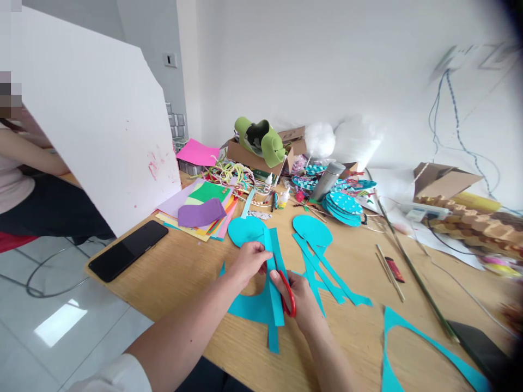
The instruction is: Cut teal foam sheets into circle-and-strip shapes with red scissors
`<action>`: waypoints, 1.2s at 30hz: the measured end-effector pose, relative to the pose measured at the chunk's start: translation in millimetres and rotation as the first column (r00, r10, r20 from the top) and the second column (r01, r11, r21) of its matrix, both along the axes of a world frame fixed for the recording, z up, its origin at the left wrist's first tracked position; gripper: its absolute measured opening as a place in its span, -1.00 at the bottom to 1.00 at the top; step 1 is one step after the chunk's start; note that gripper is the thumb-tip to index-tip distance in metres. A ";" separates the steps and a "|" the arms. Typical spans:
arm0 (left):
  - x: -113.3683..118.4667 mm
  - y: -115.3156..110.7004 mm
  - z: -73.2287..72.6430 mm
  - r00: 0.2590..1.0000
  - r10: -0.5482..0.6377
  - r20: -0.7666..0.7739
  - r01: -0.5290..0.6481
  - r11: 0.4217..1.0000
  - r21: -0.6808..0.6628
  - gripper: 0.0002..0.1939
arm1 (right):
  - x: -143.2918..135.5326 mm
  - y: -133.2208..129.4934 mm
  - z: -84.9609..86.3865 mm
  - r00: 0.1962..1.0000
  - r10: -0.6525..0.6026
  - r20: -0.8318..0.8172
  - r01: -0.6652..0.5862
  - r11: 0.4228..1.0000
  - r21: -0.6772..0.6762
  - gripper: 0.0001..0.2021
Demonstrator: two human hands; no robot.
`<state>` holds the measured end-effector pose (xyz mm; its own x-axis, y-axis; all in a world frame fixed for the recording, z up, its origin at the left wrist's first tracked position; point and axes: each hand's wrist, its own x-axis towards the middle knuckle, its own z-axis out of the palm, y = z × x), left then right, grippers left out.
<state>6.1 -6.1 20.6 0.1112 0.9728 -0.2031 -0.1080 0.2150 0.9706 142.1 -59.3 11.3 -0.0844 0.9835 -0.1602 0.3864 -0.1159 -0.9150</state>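
Table: blue strip (held) points lengthwise away.

Remotely, I have my left forearm slanting in from the near left, the left hand closed in a pinch. My right forearm extends from the near side, the right hand curled, just right of the other.

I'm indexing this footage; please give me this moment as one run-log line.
left hand: holds blue strip | right hand: holds red-handled scissors beside strip | on wooden table: black phone, purple sheet
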 end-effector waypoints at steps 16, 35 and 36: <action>1.8 -0.7 -0.9 1.000 -0.011 0.008 0.011 1.000 -0.027 -0.80 | 1.7 2.1 -4.2 1.000 0.001 0.026 -0.002 0.999 0.050 -0.48; 1.1 -2.4 -0.1 0.996 -0.009 0.085 0.015 0.998 -0.069 -0.81 | 2.3 0.2 -2.7 1.000 0.007 -0.006 -0.007 1.000 0.023 -0.53; 0.8 -1.8 0.1 0.996 0.004 0.094 0.003 0.997 -0.072 -0.82 | 2.0 0.2 -2.5 1.000 0.015 -0.009 -0.014 1.000 0.020 -0.53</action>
